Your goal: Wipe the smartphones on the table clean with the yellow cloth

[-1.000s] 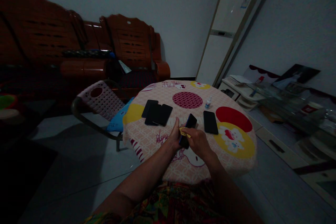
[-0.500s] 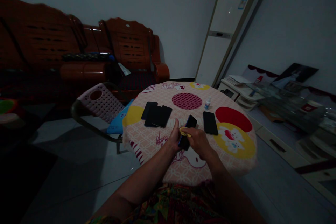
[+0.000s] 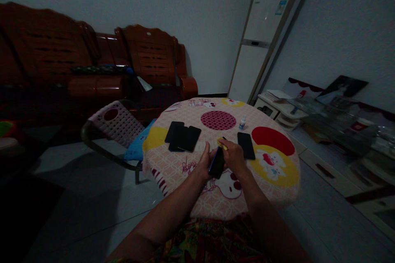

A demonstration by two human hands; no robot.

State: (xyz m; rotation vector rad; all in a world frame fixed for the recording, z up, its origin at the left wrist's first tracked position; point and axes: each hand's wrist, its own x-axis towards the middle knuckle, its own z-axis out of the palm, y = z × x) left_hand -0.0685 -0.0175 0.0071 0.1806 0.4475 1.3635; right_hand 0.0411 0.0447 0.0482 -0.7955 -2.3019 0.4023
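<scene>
My left hand [image 3: 205, 164] is closed around a dark smartphone [image 3: 217, 165], held tilted above the near part of the table. Pinched in my right hand [image 3: 233, 157] is a small yellow cloth [image 3: 221, 143], pressed at the phone's upper end. Part of the phone is hidden behind my right fingers. A second black phone [image 3: 246, 146] lies flat to the right of my hands. On the left, several dark flat devices [image 3: 185, 137] overlap on the tablecloth. Behind the second phone stands a small clear bottle [image 3: 242, 123] with a label.
A patterned cloth covers the round table [image 3: 177, 172]. A woven-back chair [image 3: 119, 125] with a blue cushion stands at its left. Wooden sofas [image 3: 151, 55] line the back wall, and a low cabinet [image 3: 327, 170] is at the right.
My right hand has moved the yellow cloth from the middle of the phone up to its far end. My left hand still holds the phone. The view has shifted slightly.
</scene>
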